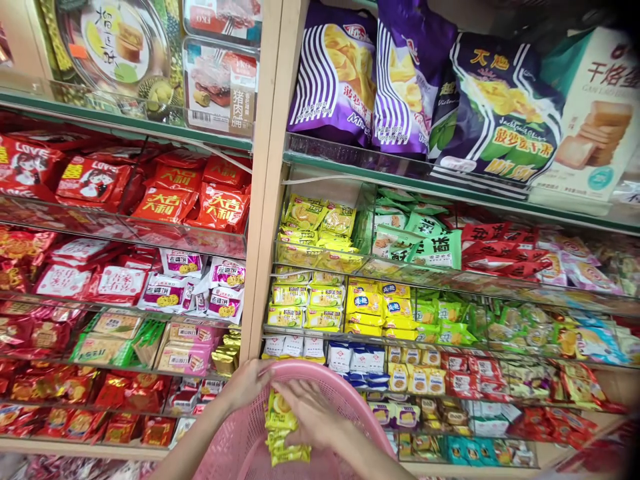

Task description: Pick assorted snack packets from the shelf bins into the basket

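A pink plastic basket (364, 408) with perforated sides is held low in front of the shelves. My left hand (251, 381) grips its far-left rim, fingers closed over the edge. Inside the basket mouth, my right hand (315, 412) is closed around several small yellow snack packets (281, 412), which stand stacked in a row. Its fingers lie over the upper packets and the thumb presses on their side. Part of the packets is hidden behind this hand. Similar yellow packets (320, 220) lie in a clear shelf bin above the basket.
Tiered shelves with clear bin fronts hold red packets (220, 203), green packets (437, 247) and yellow packets (377, 303). Large purple chip bags (333, 73) stand on the top right shelf. A wooden upright (265, 167) divides the shelving just above the basket.
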A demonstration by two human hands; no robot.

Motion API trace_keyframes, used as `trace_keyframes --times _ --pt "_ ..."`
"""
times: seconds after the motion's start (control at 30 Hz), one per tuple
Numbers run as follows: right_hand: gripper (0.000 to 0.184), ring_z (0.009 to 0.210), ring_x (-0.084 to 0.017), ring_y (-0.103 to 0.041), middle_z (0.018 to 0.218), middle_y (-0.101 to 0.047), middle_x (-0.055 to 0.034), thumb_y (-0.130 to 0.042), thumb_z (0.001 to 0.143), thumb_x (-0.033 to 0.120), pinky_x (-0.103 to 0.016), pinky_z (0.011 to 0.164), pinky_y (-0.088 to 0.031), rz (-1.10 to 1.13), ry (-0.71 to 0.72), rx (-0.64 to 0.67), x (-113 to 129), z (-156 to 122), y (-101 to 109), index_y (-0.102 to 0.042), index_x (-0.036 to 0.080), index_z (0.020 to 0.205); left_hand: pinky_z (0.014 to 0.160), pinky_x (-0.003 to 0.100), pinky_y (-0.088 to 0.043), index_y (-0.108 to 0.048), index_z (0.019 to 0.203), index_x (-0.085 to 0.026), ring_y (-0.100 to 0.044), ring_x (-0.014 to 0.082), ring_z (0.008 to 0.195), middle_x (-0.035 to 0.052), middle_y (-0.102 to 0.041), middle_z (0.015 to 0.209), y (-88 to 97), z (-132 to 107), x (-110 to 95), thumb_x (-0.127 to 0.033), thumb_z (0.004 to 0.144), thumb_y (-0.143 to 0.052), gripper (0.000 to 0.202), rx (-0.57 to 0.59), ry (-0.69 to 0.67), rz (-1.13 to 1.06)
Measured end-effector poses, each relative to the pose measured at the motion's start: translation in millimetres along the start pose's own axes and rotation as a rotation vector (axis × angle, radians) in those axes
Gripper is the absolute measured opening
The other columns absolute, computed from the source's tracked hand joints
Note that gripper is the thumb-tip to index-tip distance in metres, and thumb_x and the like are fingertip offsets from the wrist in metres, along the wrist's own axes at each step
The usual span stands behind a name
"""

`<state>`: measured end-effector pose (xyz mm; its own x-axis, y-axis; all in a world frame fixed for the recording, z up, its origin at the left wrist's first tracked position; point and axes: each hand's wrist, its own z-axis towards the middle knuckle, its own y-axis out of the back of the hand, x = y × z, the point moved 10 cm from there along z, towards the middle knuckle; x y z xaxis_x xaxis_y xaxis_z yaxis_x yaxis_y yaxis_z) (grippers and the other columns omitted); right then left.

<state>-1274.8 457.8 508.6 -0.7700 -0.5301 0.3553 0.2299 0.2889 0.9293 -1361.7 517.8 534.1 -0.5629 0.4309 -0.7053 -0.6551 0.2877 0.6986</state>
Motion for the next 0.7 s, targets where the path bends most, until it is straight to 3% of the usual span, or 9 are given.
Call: trace_keyframes --times 0.2,0.37,0.7 --pt "0.094 0.125 -0.032 -0.036 0.137 -0.042 -0.0092 -0.071 0.065 0.048 -0.046 0.105 -0.027 0.084 0.062 -0.021 -4 5 -3 -0.021 0.028 0.142 0.078 0.023 -0.045 -0.064 0.114 -0.021 -0.064 0.0199 0.09 0.0032 -0.071 0.102 1.7 -2 -5 -0.03 0.087 -0.041 0.036 0.005 -0.036 -0.053" --pt "0.087 0.126 -0.032 -0.034 0.137 -0.041 -0.0069 -0.069 0.067 0.048 -0.048 0.105 -0.025 0.083 0.034 -0.073 -7 9 -3 -0.026 0.03 0.14 0.079 0.023 -0.045 -0.064 0.114 -0.022 -0.064 0.0203 0.094 0.0031 -0.07 0.104 1.6 -3 -1 -0.034 0.087 -0.042 0.036 -0.004 -0.001 -0.055" --pt "0.091 0.122 -0.029 -0.035 0.132 -0.04 -0.0059 -0.071 0.062 0.054 -0.043 0.103 -0.031 0.031 -0.037 -0.088 -11 4 7 -0.028 0.032 0.138 0.087 0.026 -0.043 -0.063 0.115 -0.021 -0.059 0.024 0.106 0.0038 -0.067 0.112 2.5 -4 10 -0.038 0.085 -0.042 0.04 -0.035 0.076 -0.005"
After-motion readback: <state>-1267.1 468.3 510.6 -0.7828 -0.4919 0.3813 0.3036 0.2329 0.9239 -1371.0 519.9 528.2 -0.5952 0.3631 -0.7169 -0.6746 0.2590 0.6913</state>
